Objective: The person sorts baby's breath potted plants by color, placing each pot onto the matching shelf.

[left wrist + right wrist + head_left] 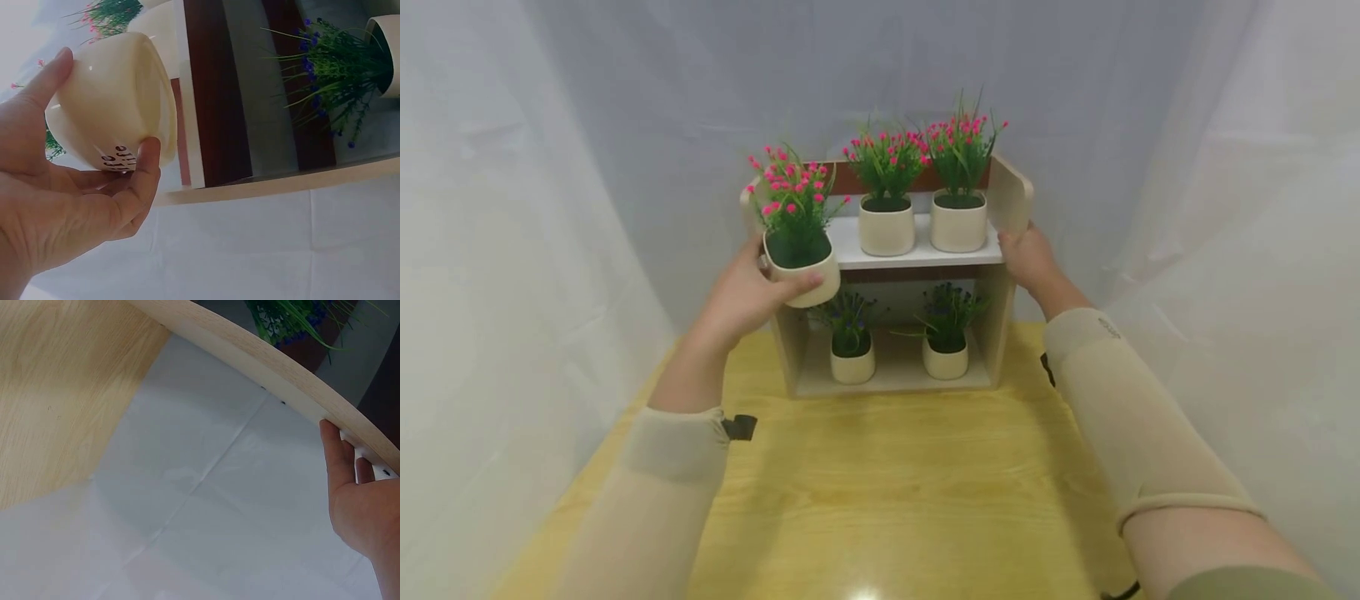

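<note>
My left hand (745,292) grips a cream flowerpot (109,100) of pink artificial flowers (793,196), thumb on one side and fingers on the other. The pot is tilted and held up before the left end of the upper board of a small two-tier shelf (895,387); dark lettering shows by my fingertips (149,150). My right hand (1030,258) holds the front edge of the shelf's right side panel (1011,196). In the right wrist view its fingers (337,453) lie along the panel's outer face, and the thumb is hidden there.
Two more pots of pink flowers, a middle one (887,229) and a right one (958,225), stand on the upper board. Below are two pots with blue-purple flowers, left (852,367) and right (946,361). The shelf stands on a wooden table (880,475), with pale sheeting (1150,167) around.
</note>
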Motion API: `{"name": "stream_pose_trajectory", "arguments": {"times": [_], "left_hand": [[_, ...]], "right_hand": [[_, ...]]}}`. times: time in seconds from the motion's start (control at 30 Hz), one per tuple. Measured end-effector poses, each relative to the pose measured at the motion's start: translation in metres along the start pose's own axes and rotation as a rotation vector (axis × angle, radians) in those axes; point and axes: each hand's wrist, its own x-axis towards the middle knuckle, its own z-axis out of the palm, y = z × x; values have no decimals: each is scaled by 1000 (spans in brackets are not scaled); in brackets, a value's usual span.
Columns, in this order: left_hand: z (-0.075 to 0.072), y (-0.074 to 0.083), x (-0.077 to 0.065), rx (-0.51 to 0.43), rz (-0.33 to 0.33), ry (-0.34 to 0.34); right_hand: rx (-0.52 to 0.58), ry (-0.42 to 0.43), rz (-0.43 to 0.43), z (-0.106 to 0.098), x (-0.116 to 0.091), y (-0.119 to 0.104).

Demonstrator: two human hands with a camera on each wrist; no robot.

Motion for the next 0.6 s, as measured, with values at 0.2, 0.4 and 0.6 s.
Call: {"name": "stream_pose_trajectory", "arguments": {"times": [0.2, 0.4, 0.6], "left_hand": [[4, -1, 15, 27, 12, 34], [7, -2, 26, 15, 9, 47], [9, -1, 36, -1, -26, 57]], "right_hand": [[0, 1, -6, 1, 0, 1], [12, 2, -14, 2, -3, 1], [5, 22, -29, 1, -2, 1]]}}
